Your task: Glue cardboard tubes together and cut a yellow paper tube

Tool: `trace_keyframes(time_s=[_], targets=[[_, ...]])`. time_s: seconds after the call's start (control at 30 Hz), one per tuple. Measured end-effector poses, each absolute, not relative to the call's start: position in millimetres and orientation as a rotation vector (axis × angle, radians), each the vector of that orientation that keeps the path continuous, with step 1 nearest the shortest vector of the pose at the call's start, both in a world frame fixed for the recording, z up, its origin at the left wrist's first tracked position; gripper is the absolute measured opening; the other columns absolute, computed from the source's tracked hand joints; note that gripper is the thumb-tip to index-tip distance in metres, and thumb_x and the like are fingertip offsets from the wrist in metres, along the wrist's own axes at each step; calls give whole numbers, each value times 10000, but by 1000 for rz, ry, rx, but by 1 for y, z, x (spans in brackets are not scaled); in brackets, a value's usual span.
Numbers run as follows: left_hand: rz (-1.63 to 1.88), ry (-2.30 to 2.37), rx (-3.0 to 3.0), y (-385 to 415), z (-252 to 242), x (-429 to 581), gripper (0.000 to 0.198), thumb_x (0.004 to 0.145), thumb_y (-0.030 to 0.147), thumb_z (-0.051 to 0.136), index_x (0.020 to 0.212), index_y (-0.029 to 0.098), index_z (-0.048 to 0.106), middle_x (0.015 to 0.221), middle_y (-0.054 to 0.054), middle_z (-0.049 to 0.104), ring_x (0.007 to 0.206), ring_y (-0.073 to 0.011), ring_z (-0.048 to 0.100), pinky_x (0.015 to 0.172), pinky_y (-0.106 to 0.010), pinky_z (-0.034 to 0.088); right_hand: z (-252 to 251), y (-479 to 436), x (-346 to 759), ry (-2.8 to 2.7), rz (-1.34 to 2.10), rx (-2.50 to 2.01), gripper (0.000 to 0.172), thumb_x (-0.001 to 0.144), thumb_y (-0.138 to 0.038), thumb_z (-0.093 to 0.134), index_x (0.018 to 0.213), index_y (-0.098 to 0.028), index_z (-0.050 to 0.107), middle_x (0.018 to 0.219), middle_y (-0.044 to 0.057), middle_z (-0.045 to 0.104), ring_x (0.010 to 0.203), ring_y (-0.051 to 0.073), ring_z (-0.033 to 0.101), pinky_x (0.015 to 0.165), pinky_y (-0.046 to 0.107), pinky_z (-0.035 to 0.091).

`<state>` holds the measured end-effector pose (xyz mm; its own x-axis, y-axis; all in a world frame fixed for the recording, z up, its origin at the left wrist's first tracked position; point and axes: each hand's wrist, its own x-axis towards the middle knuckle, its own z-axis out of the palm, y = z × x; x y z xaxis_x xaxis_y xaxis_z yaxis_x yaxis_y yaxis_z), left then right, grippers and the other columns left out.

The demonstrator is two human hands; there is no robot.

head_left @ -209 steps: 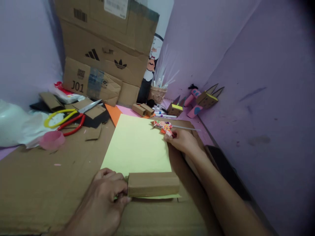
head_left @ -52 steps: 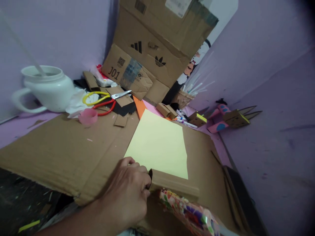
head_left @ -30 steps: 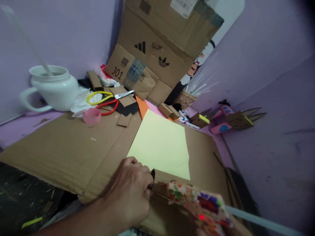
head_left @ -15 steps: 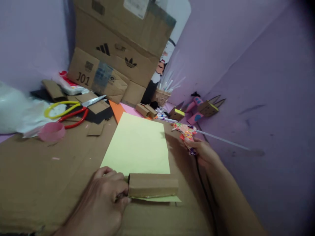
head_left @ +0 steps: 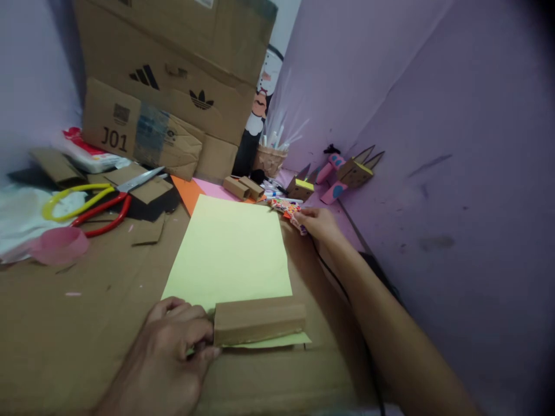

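Note:
My left hand (head_left: pixel 176 341) is closed, pinching the near left edge of a sheet of pale yellow paper (head_left: pixel 232 248). Against its fingertips lies a folded cardboard tube (head_left: pixel 260 320), sitting across the paper's near end. A glossy line, like glue, runs along the tube's lower edge, and a strip of yellow paper sticks out below it. Farther off, beyond the paper's right side, my right hand (head_left: pixel 318 224) grips a colourful patterned glue gun (head_left: pixel 288 210) low over the table. Its black cord (head_left: pixel 332 268) trails back along my forearm.
Scissors (head_left: pixel 117 193) with yellow and red handles and a pink tape roll (head_left: pixel 59 245) lie left among cardboard scraps. A large cardboard box (head_left: pixel 173 69) stands behind. Small cardboard tubes (head_left: pixel 245 188), a cup (head_left: pixel 269 160) of white sticks and pink cardboard figures (head_left: pixel 336 176) sit toward the wall.
My right hand has moved the glue gun away from me and leftward, down toward the table by the markers. My left hand stays at the tube's end. The view has shifted right.

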<state>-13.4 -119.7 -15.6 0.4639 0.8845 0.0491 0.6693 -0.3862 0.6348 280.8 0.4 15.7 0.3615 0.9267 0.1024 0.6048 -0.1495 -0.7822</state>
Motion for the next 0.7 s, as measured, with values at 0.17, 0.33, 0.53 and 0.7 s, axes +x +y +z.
trace_keyframes(time_s=[0.17,0.33,0.53,0.7], targets=[[616,1235,2215,-119,-15,-13,161,686,197,540,535,231,582,554,88,573,612,-118,560,763,-307,315,27,-87,265,-1342,596,-1611,342,741,-332,618,1035,-158,629,952,86,683,853,207,626,763,315,475],[624,1251,2207,-116,-10,-12,180,671,228,554,491,225,557,521,82,577,596,-126,571,711,-292,341,0,-179,257,-1376,886,-1486,810,595,-421,797,1296,-245,429,1118,85,619,1046,244,569,885,342,441],[597,1257,2263,-115,-1,-8,203,677,233,530,476,231,561,499,69,581,571,-135,574,639,-282,365,-23,-198,237,-1350,922,-1543,861,670,-318,758,1384,-247,282,1116,85,611,1023,248,584,910,392,443],[623,1218,2357,-118,0,-7,215,681,234,510,474,223,567,483,59,571,538,-130,573,658,-297,375,-24,-195,225,-1363,998,-1464,840,712,-227,722,1407,-257,253,1150,92,615,1011,243,608,877,374,471]])
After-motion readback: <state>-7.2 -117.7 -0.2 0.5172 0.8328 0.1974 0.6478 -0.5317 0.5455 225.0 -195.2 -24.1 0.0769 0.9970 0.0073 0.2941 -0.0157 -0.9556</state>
